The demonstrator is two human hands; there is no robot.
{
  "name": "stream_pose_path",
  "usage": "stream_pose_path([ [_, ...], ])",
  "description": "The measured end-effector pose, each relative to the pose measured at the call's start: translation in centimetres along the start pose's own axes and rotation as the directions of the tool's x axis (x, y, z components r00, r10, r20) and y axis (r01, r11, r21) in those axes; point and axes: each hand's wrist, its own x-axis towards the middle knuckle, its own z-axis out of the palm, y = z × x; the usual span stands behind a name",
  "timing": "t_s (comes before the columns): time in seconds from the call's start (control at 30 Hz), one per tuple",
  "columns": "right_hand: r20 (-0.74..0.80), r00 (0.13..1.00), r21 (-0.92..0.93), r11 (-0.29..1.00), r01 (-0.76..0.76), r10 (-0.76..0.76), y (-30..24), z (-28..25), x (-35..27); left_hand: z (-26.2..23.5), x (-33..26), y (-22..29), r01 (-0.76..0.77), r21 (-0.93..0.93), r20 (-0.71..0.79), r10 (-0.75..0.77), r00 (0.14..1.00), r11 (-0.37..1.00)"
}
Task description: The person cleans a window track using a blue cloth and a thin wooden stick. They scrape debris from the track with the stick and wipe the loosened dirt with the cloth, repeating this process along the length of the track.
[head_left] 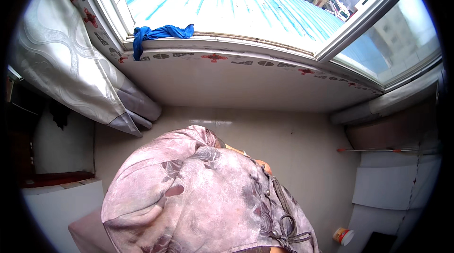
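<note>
A loose pink garment with grey floral patches [213, 191] fills the lower middle. From its raised left sleeve [189, 137] a short strip of forearm shows, with a pale band at the wrist. Beyond the band, my left hand [263, 165] is only partly visible at the garment's far edge. Its fingers are hidden by the cloth, so I cannot make out whether it holds anything. A dark cord tied in a bow [288, 234] hangs on the garment's right side. A small patch of skin shows at the bottom edge, too little to identify. My right hand is not seen.
Ahead stands a window with a white sill [227, 47]; a blue cloth [161, 33] drapes over its left end. A patterned pale curtain [66, 59] hangs left. A white tub with a red-yellow label [343, 236] sits on the tan floor [317, 158] at right, near a thin rod [373, 150].
</note>
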Motion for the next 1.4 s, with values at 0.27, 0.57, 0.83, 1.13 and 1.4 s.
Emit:
stream_pose_path([
  [0.27, 0.048, 0.997, -0.027, 0.998, 0.057, -0.056, -6.2, 3.5, 4.2, -5.6, -6.8, 2.6, 0.069, 0.005, -0.094, -0.068, 0.993, 0.998],
  [0.57, 0.057, 0.997, -0.054, 0.997, 0.062, -0.059, -9.9, 6.2, 5.8, -5.7, -9.7, -1.8, 0.053, -0.015, -0.198, -0.055, 0.979, 0.998],
  [0.83, 0.048, 0.998, -0.045, 0.998, 0.043, -0.041, -10.1, 7.6, 6.3, -6.1, -12.1, -2.6, 0.098, -0.139, -0.183, -0.123, 0.975, 0.985],
  [1.13, 0.018, 0.998, -0.026, 0.997, -0.068, 0.068, -6.0, 8.2, 3.4, -4.2, -17.3, -13.2, 0.209, -0.062, -0.179, -0.217, 0.96, 0.976],
  [1.4, -0.003, 0.979, 0.0, 0.979, -0.203, 0.203, -1.7, 8.9, 0.2, -0.4, -17.8, -17.0, 0.33, 0.303, 0.237, -0.406, 0.883, 0.894],
])
